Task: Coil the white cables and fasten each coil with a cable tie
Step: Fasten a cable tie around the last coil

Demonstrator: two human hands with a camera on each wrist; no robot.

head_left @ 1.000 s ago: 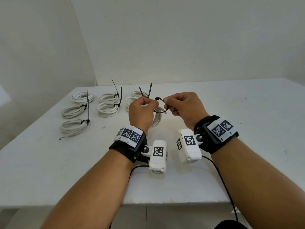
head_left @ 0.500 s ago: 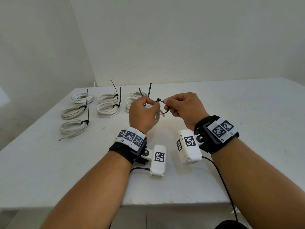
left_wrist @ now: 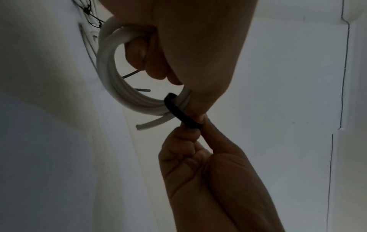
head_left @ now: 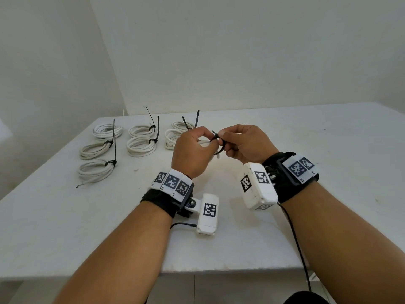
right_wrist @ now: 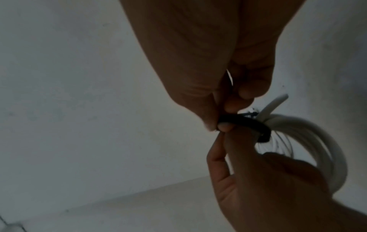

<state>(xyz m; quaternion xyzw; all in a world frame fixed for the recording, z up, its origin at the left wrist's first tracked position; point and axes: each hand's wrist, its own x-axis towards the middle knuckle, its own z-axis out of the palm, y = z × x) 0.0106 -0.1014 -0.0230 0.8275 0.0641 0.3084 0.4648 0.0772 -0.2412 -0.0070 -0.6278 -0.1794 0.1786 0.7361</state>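
White walls close in a white table [head_left: 328,172], and the progress of the job can be read across it from left to right. At the far left lie three tied coils [head_left: 96,148], one behind another, each cinched by a black tie whose tail sticks up. Next to them, nearer the middle, sit two more tied coils [head_left: 141,139], likewise fastened and with uncut tails. Just behind the left hand [head_left: 190,154] lies a further pair of coils [head_left: 175,132] with two black tails rising from it; the hand hides part of this pair, so the ties' seating cannot be checked.

That hand is raised above the table with its fingers curled through a white cable coil [left_wrist: 111,75], gripping the loops together; one loose cable end pokes out below the bundle. A black cable tie [left_wrist: 178,113] is looped round the bundle close to the left thumb. The right hand [head_left: 245,145] meets it there, thumb and forefinger pinching the tie at its head, where the strap appears already threaded.

By the look of things, most of the work is done: seven coils seem finished, and the one in hand is wound and only needs its tie drawn tight. No uncoiled cable shows anywhere on the table, so this may be the last, though the frames cannot settle that.
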